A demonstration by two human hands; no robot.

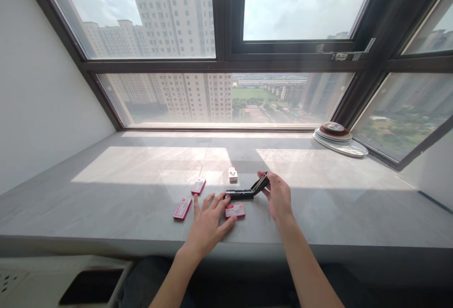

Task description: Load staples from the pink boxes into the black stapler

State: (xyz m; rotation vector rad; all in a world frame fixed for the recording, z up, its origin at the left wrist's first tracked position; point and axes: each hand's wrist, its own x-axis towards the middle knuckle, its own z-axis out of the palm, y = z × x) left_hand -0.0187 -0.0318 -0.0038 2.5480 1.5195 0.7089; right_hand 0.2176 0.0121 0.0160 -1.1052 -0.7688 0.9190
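Observation:
A black stapler [240, 194] lies folded open on the grey sill, its base flat and its top part tilted up to the right. My right hand [279, 195] is closed around the raised top part, fingers and thumb pinching its end. With fingers spread, my left hand [208, 223] rests on the surface, and a fingertip touches the base's left end. Just below the stapler, near my left thumb, lies a pink-and-white flat box [235, 210]. Two similar boxes, one pink [198, 186] and another pink-edged [182, 209], lie left of my hand. Behind the stapler stands a small white box [232, 174].
A stack of plates [334, 133] sits at the back right corner of the stone sill [123, 209]. Dark window frames [219, 66] border its far side. The sill's front edge runs below my wrists, and a pale cabinet-like object [31, 277] is at lower left.

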